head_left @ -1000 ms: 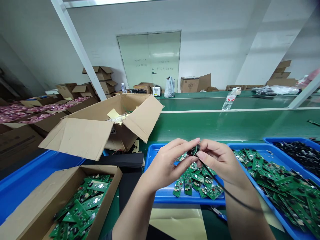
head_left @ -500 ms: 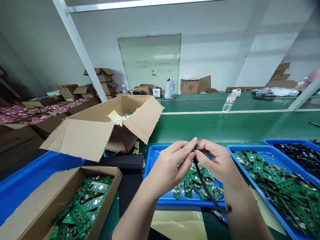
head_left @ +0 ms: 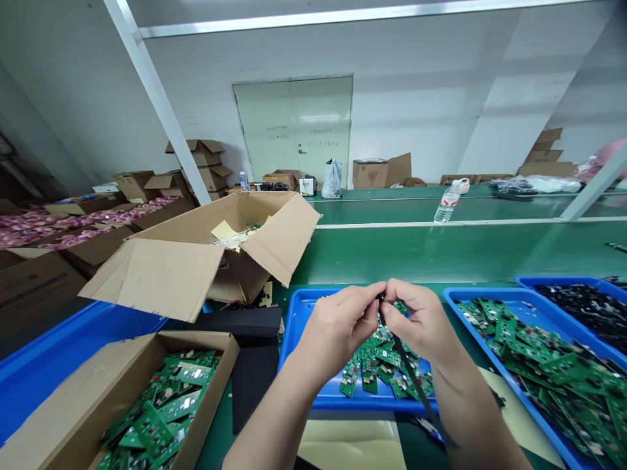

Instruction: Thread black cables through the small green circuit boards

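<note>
My left hand (head_left: 337, 326) and my right hand (head_left: 416, 320) meet above a blue tray (head_left: 297, 320), both with closed fingertips. Between them they pinch the top end of a thin black strip (head_left: 409, 369), which hangs down to the right past my right wrist. A small dark piece shows at the pinch, mostly covered by my fingers. Several green circuit boards (head_left: 369, 372) lie in the tray below. Partly behind my right forearm is a small tool with a blue handle (head_left: 430, 429), its kind unclear.
At right a second blue tray (head_left: 455, 295) holds circuit boards, and another holds black parts (head_left: 588, 303). A cardboard box of boards (head_left: 225, 346) stands at left, with a large open carton (head_left: 157, 271) behind it. A water bottle (head_left: 447, 203) stands on the far ledge.
Both hands have stayed together at the strip's end, and my fingertips now cover more of the small dark piece. The view has tilted up slightly.
</note>
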A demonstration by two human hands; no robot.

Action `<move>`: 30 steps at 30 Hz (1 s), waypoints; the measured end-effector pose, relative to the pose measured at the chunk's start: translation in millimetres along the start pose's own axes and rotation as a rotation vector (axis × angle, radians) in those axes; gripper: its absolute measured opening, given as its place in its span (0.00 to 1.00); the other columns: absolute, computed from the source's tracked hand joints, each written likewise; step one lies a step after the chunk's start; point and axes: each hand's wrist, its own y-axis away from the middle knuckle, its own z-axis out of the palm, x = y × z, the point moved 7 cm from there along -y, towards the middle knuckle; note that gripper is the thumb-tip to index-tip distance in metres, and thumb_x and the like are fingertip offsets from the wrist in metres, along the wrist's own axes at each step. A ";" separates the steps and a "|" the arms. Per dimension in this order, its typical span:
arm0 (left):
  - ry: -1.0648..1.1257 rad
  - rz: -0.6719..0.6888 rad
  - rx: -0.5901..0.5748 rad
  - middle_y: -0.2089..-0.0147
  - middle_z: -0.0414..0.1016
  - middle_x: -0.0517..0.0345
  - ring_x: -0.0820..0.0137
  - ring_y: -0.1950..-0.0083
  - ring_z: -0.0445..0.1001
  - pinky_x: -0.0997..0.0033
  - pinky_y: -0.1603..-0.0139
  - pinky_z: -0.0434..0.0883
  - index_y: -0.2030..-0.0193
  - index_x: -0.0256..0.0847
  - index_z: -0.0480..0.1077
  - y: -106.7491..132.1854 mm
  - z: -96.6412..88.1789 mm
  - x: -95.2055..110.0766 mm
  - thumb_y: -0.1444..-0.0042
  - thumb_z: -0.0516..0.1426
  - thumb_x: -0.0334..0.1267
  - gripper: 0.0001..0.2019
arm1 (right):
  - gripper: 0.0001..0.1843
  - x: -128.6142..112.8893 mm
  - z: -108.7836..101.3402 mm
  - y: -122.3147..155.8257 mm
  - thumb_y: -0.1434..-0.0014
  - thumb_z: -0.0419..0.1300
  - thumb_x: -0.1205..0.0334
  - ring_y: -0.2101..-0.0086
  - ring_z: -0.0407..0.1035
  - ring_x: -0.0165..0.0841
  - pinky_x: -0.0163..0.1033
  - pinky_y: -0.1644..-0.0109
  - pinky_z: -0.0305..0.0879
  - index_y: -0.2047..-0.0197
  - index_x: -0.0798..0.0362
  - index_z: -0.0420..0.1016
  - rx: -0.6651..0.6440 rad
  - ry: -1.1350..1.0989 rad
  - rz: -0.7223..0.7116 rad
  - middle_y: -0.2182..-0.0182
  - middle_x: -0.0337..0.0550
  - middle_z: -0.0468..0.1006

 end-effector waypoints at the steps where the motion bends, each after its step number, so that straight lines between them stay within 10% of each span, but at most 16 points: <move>1: 0.013 -0.030 0.009 0.60 0.82 0.51 0.69 0.62 0.81 0.72 0.59 0.78 0.50 0.38 0.74 -0.4 -0.8 -2.0 0.37 0.53 0.30 0.12 | 0.10 0.0 -0.1 0.1 0.49 0.52 0.66 0.81 0.55 0.26 0.33 0.77 0.54 0.79 0.50 0.57 -0.024 -0.009 -0.015 0.84 0.32 0.61; 14: 0.542 -0.444 0.406 0.63 0.81 0.54 0.69 0.65 0.82 0.73 0.63 0.79 0.57 0.39 0.75 6.8 -15.7 -29.2 0.38 0.57 0.39 0.08 | 0.08 7.4 21.2 7.3 0.43 0.59 0.64 0.72 0.67 0.29 0.35 0.66 0.66 0.68 0.49 0.61 -0.238 -0.126 0.203 0.72 0.36 0.71; 30: 0.160 -0.161 0.504 0.65 0.77 0.58 0.74 0.63 0.77 0.77 0.64 0.77 0.64 0.40 0.76 5.7 -43.5 -27.9 0.44 0.62 0.29 0.03 | 0.04 0.3 10.2 11.0 0.39 0.56 0.65 0.72 0.68 0.29 0.34 0.67 0.65 0.67 0.50 0.65 -0.015 0.028 0.039 0.73 0.38 0.72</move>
